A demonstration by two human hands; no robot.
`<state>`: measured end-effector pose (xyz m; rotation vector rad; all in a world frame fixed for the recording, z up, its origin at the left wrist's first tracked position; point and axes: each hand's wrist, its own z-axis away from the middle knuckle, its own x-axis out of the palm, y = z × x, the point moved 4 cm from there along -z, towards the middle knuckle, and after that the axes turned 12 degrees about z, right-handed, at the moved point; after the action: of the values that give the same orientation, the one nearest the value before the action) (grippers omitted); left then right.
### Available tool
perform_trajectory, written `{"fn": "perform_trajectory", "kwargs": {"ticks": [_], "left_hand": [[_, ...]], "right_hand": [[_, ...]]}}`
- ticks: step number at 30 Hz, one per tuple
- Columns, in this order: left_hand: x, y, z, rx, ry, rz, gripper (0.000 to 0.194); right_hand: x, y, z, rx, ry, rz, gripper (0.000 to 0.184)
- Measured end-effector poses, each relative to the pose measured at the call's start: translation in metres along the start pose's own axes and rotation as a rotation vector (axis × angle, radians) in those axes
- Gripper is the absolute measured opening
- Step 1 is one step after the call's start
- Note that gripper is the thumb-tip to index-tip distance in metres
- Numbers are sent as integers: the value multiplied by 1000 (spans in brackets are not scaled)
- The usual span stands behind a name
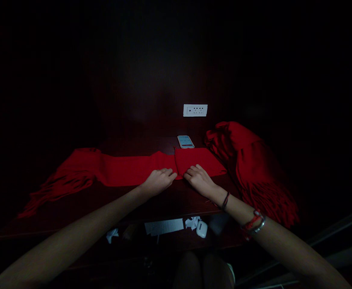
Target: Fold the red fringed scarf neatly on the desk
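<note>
A long red scarf (pixel 118 168) lies stretched across a dark wooden desk (pixel 169 200), its fringed left end hanging toward the desk's left edge. Its right part is folded over into a flat rectangle (pixel 198 157). My left hand (pixel 159 180) rests at the scarf's near edge by the fold, fingers curled and pinched on the cloth. My right hand (pixel 198 178) lies on the near edge of the folded part, fingers bent and pressing the fabric. The two hands almost touch. Bracelets circle my right wrist.
A second red fringed scarf (pixel 251 168) is heaped at the desk's right end and hangs over it. A phone (pixel 185 141) lies behind the fold, below a white wall socket (pixel 195 110). A lower shelf holds paper (pixel 163 226), crumpled tissue and a white earbud case (pixel 202 228).
</note>
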<state>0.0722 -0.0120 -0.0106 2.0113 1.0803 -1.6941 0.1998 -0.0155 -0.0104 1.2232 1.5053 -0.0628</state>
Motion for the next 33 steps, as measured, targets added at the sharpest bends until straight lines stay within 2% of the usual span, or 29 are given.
{"fn": "perform_trajectory", "kwargs": {"ticks": [3,8,13,22,33], "left_hand": [[2,5,-2,6,16,4,17],[0,6,-5,-77,-11,56,16],[-4,4,-8,-40,-3,99,17],[-3,3,2,27,-2,115,16],[0,-1,-3,-36,-9,169,16]], "right_hand": [[-2,2,0,23,10,-12,15],[-4,1,2,33,13,-31,16],[-5,1,3,55,27,-33,14],[1,1,0,4,-9,-80,17],[1,1,-1,-14,35,-137,18]]}}
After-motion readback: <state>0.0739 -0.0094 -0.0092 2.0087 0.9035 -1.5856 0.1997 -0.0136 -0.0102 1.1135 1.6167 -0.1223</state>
